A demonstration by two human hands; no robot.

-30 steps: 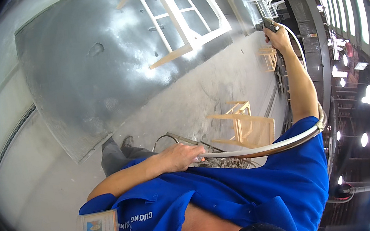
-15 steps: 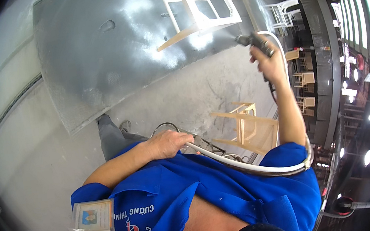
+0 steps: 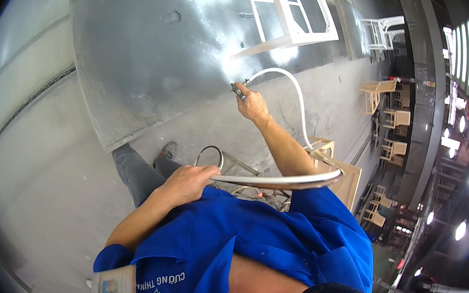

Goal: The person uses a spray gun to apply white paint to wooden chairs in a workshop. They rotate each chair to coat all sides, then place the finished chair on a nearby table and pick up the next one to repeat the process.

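Note:
My right hand [image 3: 253,106] is closed around a dark spray gun [image 3: 239,92], held over the near edge of a grey panel [image 3: 137,70]. A white hose [image 3: 300,100] loops from the gun back past my right forearm. It runs across my waist to my left hand [image 3: 193,182], whose fingers are wrapped round it. Beyond the gun, a white-coated chair [image 3: 298,38] lies or stands on the panel, cut off by the top edge of the view. The gun is apart from the chair, in front of it and to its left.
An unpainted wooden chair [image 3: 349,186] stands at my right, partly behind my arm and the hose. Another white chair [image 3: 377,34] is at the far right, with several wooden chairs [image 3: 398,117] below it. A metal frame [image 3: 242,163] is on the floor before me.
My right hand has swung left and slightly down with the spray gun, away from the chair's right side. A pale mist seen earlier at the nozzle no longer shows. The view has shifted too.

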